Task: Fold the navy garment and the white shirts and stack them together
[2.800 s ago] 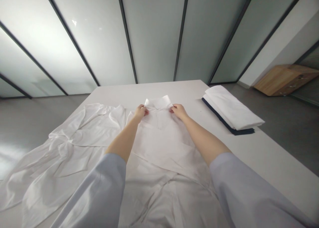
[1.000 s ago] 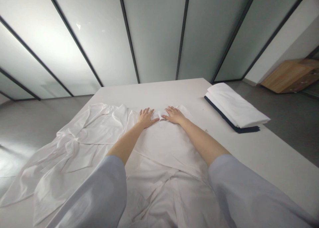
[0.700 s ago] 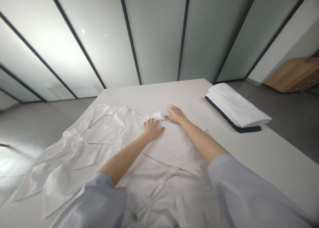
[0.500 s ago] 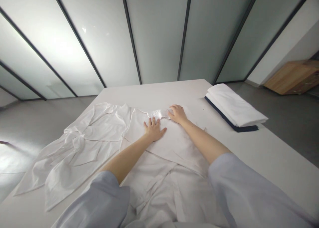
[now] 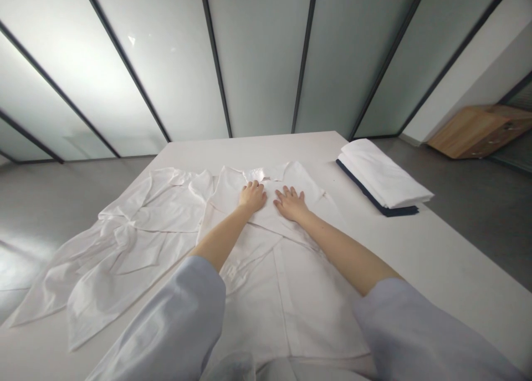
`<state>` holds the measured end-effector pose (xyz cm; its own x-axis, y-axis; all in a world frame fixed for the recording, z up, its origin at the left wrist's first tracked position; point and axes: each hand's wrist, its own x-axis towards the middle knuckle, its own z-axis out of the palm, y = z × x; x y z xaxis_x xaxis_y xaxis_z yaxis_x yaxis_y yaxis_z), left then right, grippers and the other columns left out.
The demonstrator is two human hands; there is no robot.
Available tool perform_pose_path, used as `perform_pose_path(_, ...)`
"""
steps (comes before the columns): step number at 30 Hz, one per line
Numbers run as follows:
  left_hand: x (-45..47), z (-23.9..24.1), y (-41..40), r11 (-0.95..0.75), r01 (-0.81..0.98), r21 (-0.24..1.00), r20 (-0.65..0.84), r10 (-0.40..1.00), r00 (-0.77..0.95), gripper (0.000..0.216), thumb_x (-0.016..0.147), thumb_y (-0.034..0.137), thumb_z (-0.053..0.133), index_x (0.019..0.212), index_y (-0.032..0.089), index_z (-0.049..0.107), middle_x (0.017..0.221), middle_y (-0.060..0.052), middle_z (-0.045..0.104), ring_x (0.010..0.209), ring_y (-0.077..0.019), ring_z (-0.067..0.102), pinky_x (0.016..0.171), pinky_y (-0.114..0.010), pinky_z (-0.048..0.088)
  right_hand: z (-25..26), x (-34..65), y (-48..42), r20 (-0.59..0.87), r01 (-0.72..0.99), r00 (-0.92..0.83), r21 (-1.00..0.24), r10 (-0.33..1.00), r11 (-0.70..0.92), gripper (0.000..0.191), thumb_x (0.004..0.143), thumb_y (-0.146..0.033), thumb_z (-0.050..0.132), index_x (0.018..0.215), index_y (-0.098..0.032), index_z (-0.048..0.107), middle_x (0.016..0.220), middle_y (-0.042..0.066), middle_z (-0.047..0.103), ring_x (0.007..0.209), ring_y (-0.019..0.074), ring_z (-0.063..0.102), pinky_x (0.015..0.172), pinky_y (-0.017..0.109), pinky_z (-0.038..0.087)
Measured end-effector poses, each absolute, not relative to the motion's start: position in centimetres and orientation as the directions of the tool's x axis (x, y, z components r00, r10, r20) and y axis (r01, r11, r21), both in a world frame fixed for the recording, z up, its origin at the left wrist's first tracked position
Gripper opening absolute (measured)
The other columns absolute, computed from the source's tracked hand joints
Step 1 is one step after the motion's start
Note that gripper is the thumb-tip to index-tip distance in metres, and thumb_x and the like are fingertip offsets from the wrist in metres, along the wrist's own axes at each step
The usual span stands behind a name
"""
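Observation:
A white garment (image 5: 266, 259), which looks like a shirt, lies spread over the middle of the table, its collar end (image 5: 254, 174) at the far side. My left hand (image 5: 252, 196) rests on the cloth just below the collar, fingers lightly bent and a little apart. To its right, my right hand (image 5: 290, 203) presses flat on the same garment with the fingers spread. On the left lies a second white garment (image 5: 166, 209), loosely laid out with creases, its lower parts reaching toward the table's left edge.
A folded white cloth (image 5: 384, 173) sits on a folded dark navy one (image 5: 399, 211) at the table's right side. The white table (image 5: 449, 281) ends at frosted glass panels (image 5: 261, 54). A wooden cabinet (image 5: 465, 131) stands on the floor at the far right.
My right hand has come down from the collar onto the garment's upper part. My left hand has moved slightly toward the collar. The cloth near me lies smoother, and the upper right corner now shows.

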<state>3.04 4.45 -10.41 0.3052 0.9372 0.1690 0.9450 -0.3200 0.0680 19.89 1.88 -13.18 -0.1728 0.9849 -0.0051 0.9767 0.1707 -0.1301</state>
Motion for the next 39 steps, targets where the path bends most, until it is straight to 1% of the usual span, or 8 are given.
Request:
perform_pose_path(6, 2.8, -10.6, 0.8, -0.236, 0.969, 0.074, 0.094, 0.969, 0.229, 0.045, 0.092, 0.050, 0.040, 0.122, 0.022, 0.058, 0.130, -0.013, 0.056, 0.124, -0.0318, 0.046, 0.102, -0.046, 0.037, -12.0, 20.0, 4.5, -0.023, 0.979, -0.158, -0.138, 0.987, 0.153, 0.057, 0.098, -0.051, 0.027, 0.149, -0.028, 0.035, 0.159, 0.012, 0.025, 0.144, 0.0356, 0.023, 0.109, 0.064, 0.018)
perform_pose_path(12, 2.3, -11.9, -1.2, -0.174, 0.983, 0.059, 0.011, 0.985, 0.173, 0.071, 0.092, 0.062, 0.028, 0.149, 0.020, 0.034, 0.157, -0.016, 0.028, 0.143, -0.0412, 0.022, 0.111, -0.058, 0.019, -11.6, 20.2, 5.7, 0.033, 0.976, -0.182, -0.119, 0.983, 0.185, 0.054, 0.098, -0.048, 0.034, 0.144, -0.022, 0.044, 0.156, 0.014, 0.032, 0.142, 0.0344, 0.028, 0.111, 0.058, 0.021)
perform_pose_path(16, 2.5, -12.3, 0.8, -0.173, 0.982, 0.074, 0.006, 0.985, 0.173, 0.073, 0.091, 0.062, 0.027, 0.151, 0.020, 0.031, 0.159, -0.016, 0.024, 0.145, -0.0415, 0.017, 0.112, -0.060, 0.016, -11.6, 20.3, 4.2, 0.101, 0.963, -0.246, -0.083, 0.964, 0.255, 0.054, 0.096, -0.050, 0.038, 0.140, -0.020, 0.048, 0.154, 0.015, 0.035, 0.141, 0.0333, 0.029, 0.113, 0.054, 0.020)
perform_pose_path(24, 2.5, -12.0, 4.7, -0.217, 0.970, 0.113, 0.091, 0.974, 0.208, 0.068, 0.090, 0.061, 0.036, 0.142, 0.019, 0.043, 0.152, -0.017, 0.035, 0.140, -0.0395, 0.027, 0.111, -0.054, 0.022, -12.5, 20.7, 0.5, 0.039, 0.966, -0.228, -0.118, 0.973, 0.231, 0.069, 0.095, -0.064, 0.024, 0.149, -0.024, 0.037, 0.156, 0.015, 0.031, 0.143, 0.0367, 0.024, 0.111, 0.060, 0.020)
perform_pose_path(28, 2.3, -11.3, 4.6, -0.267, 0.953, 0.141, 0.186, 0.953, 0.239, 0.045, 0.091, 0.048, 0.044, 0.123, 0.019, 0.056, 0.131, -0.015, 0.053, 0.126, -0.0309, 0.045, 0.104, -0.043, 0.035, -12.7, 20.7, 0.8, 0.005, 0.969, -0.220, -0.118, 0.975, 0.219, 0.069, 0.095, -0.064, 0.022, 0.151, -0.024, 0.033, 0.159, 0.014, 0.026, 0.145, 0.0363, 0.020, 0.111, 0.061, 0.018)
perform_pose_path(31, 2.2, -10.8, 3.6, -0.292, 0.949, 0.118, 0.179, 0.946, 0.269, 0.033, 0.092, 0.037, 0.044, 0.117, 0.020, 0.057, 0.123, -0.013, 0.056, 0.119, -0.0286, 0.048, 0.099, -0.041, 0.039, -12.4, 20.5, 1.7, -0.004, 0.967, -0.229, -0.119, 0.974, 0.226, 0.068, 0.096, -0.063, 0.023, 0.151, -0.024, 0.033, 0.159, 0.014, 0.025, 0.145, 0.0360, 0.020, 0.111, 0.061, 0.018)
perform_pose_path(35, 1.9, -10.4, 0.9, -0.240, 0.968, 0.073, 0.104, 0.967, 0.232, 0.036, 0.092, 0.041, 0.043, 0.118, 0.020, 0.057, 0.124, -0.014, 0.057, 0.118, -0.0299, 0.050, 0.096, -0.043, 0.041, -12.1, 20.4, 3.1, 0.011, 0.966, -0.226, -0.127, 0.974, 0.225, 0.065, 0.096, -0.060, 0.026, 0.150, -0.024, 0.035, 0.158, 0.014, 0.027, 0.144, 0.0352, 0.022, 0.112, 0.059, 0.020)
perform_pose_path(39, 1.5, -10.5, -2.7, -0.179, 0.982, 0.056, 0.051, 0.983, 0.177, 0.054, 0.092, 0.052, 0.040, 0.131, 0.017, 0.050, 0.138, -0.017, 0.050, 0.129, -0.0341, 0.042, 0.105, -0.051, 0.032, -12.0, 20.4, 4.0, 0.081, 0.964, -0.215, -0.141, 0.973, 0.225, 0.060, 0.098, -0.055, 0.031, 0.143, -0.019, 0.045, 0.152, 0.016, 0.038, 0.140, 0.0333, 0.031, 0.111, 0.054, 0.024)
